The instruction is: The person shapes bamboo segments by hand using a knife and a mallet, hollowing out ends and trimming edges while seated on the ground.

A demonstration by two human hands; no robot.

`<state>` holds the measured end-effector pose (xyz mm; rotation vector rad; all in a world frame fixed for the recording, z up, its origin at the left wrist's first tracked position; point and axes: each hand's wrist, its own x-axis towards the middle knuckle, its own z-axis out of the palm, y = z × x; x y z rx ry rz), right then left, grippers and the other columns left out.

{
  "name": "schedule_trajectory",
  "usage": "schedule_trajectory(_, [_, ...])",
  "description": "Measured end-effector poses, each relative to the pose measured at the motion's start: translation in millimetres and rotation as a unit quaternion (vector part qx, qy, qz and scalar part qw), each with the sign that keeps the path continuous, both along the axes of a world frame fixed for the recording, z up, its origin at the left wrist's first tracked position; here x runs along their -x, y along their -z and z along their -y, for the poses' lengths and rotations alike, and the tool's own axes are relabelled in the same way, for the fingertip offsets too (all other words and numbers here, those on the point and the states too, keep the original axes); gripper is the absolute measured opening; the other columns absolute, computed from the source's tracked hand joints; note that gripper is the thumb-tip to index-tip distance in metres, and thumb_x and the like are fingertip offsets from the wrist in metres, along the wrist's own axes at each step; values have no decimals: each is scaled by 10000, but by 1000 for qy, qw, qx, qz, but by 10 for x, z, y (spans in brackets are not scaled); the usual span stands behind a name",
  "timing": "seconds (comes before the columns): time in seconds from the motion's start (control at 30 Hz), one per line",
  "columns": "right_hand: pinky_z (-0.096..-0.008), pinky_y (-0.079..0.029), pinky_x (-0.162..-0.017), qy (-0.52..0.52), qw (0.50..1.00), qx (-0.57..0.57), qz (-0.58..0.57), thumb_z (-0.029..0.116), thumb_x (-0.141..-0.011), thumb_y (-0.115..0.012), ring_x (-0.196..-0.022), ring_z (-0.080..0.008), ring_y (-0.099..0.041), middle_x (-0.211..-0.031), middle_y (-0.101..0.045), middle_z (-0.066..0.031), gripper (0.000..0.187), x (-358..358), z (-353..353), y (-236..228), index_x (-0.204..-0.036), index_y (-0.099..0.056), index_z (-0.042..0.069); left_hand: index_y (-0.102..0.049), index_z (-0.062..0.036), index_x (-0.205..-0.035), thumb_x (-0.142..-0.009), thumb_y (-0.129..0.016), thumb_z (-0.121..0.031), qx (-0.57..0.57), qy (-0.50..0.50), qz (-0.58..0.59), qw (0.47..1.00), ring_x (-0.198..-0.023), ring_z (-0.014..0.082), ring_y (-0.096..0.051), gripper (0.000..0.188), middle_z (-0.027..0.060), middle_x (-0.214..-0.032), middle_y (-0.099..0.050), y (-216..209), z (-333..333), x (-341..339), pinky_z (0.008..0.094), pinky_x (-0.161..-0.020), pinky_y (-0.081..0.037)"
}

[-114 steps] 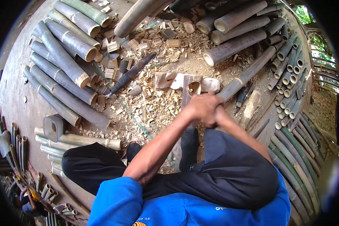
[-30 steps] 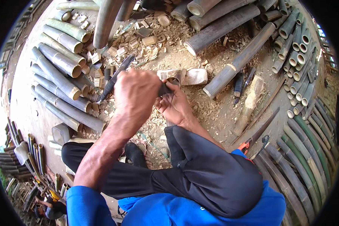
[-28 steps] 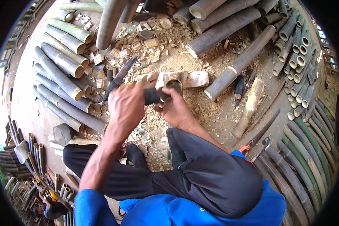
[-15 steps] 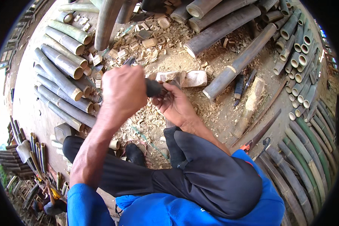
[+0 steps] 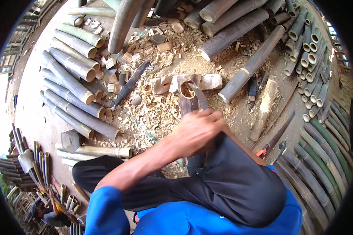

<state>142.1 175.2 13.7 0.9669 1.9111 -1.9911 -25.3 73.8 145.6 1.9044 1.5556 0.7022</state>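
My left hand (image 5: 198, 131) is closed in front of my raised knee, around the lower end of a curved blade, a knife (image 5: 201, 96); the handle is hidden. The blade's tip reaches into the opening of a dark bamboo tube (image 5: 189, 105), where pale shavings show. That tube lies against a pale wooden block (image 5: 161, 84). My right forearm (image 5: 245, 147) runs up behind the knee, and its hand is hidden behind the left one, so its fingers cannot be made out. A large knife (image 5: 131, 84) with a dark wrapped handle lies on the shavings to the left.
Bamboo poles (image 5: 70, 66) lie in rows at the left, with more poles (image 5: 239, 31) at the far right. A saw (image 5: 276, 135) with an orange handle and a split log (image 5: 264, 109) lie at right. A clear plastic container (image 5: 71, 141) stands at left. A person (image 5: 53, 215) is at the lower left.
The large knife left my left hand and now lies on the ground at left. Both hands came nearer my knee, and a curved knife now reaches into the tube.
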Motion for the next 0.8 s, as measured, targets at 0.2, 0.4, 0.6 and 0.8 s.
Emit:
schedule_trajectory(0.2, [-370,-511,-957,-157,902,-403,17,163,-912,-630,-1000,-205,-614,-1111,-621,-125,318,-70,-740,100,-1203,-576,47,-460,-201,-1417,-704,-737,-45,41,22,-55,997,-999,343,-662,781,195,-1278,-521,791,-997,-155,424,-845,-579])
schedule_trajectory(0.4, [-380,-541,-904,-368,759,-536,28,231,-875,-692,-981,-230,-632,-1078,-631,-130,372,714,-1191,-643,-1183,-600,45,-497,-218,-1426,-760,-640,57,-51,-176,97,978,-1072,416,-650,734,270,-1427,-423,880,-917,-98,461,-867,-601])
schedule_trajectory(0.6, [-328,-555,-772,-576,473,-665,-44,163,-747,-760,-930,-214,-666,-994,-702,-93,347,1738,-846,-1114,-1067,-666,69,-325,-42,-1475,-680,-862,-31,-283,-505,184,795,-1260,317,-467,959,186,-1347,-429,990,-767,76,454,-1063,-409])
schedule_trajectory(0.8, [-395,-499,-998,-102,933,-270,216,288,-990,-568,-1069,-246,-620,-1113,-644,-132,283,848,-911,-717,-1156,-612,64,-480,-126,-1347,-683,-683,25,100,-164,86,978,-999,417,-639,710,244,-1084,-590,758,-979,28,467,-845,-568])
